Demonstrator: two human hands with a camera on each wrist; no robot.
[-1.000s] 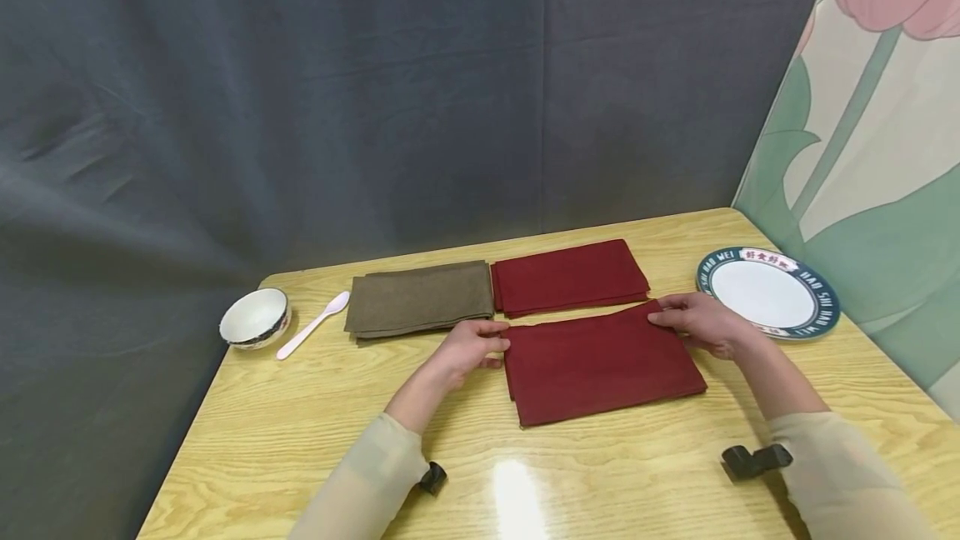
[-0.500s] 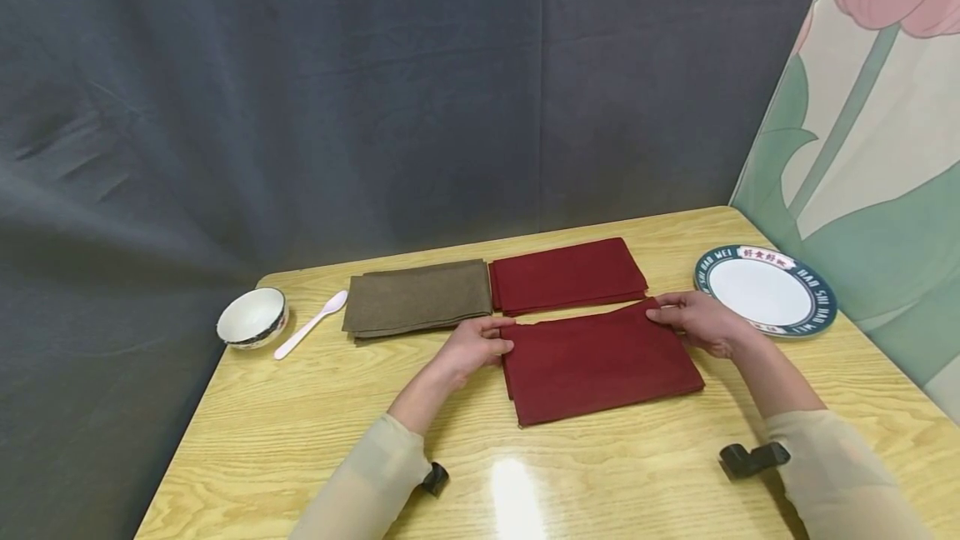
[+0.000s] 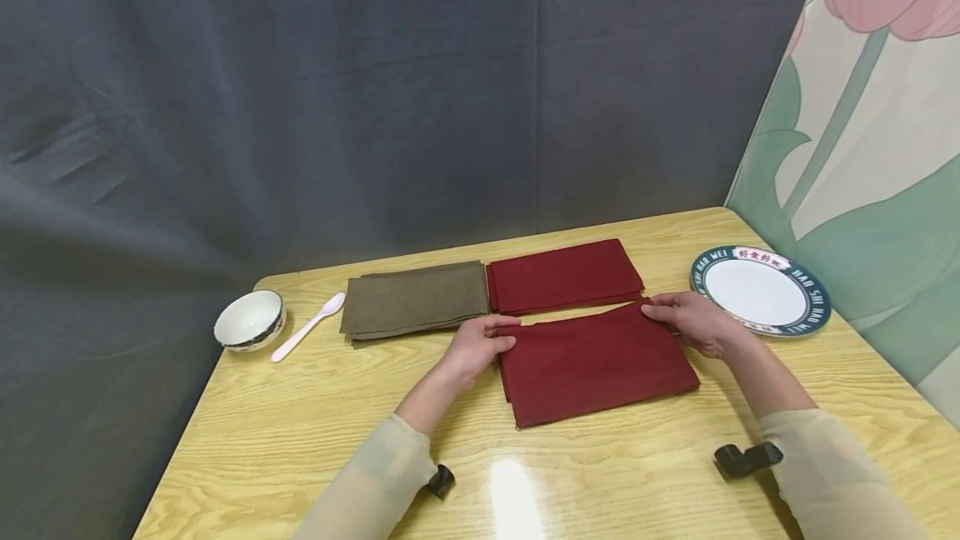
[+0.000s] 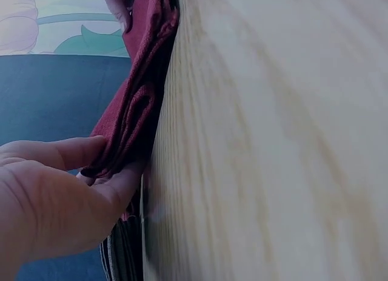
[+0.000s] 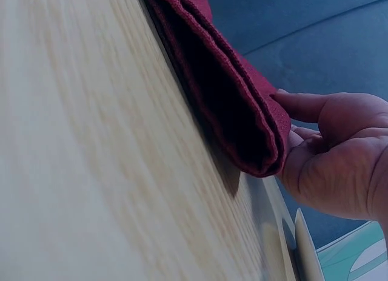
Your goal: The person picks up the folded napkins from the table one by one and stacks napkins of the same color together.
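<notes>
A folded dark red cloth [image 3: 596,365] lies on the table, nearest of the fabrics to the person. At its far left corner my left hand [image 3: 472,348] pinches the edge; the left wrist view shows thumb and fingers on either side of the folded layers [image 4: 130,120]. My right hand [image 3: 690,322] pinches the far right corner. Seen from the right wrist, the cloth's layers [image 5: 242,99] gape at the side and that far corner is lifted off the wood. Right behind lies a second folded red cloth [image 3: 566,276], with a folded brown cloth [image 3: 416,300] to its left.
A white bowl [image 3: 250,319] with a patterned outside stands at the table's far left, beside a pale pink spoon [image 3: 309,327]. Near the right edge a plate [image 3: 757,294] with a green lettered rim lies close to my right hand. A dark curtain [image 3: 405,107] hangs behind the table.
Both hands keep their places at the cloth's far corners. The left fingers have closed a little more on the edge, and the whole view has shifted slightly.
</notes>
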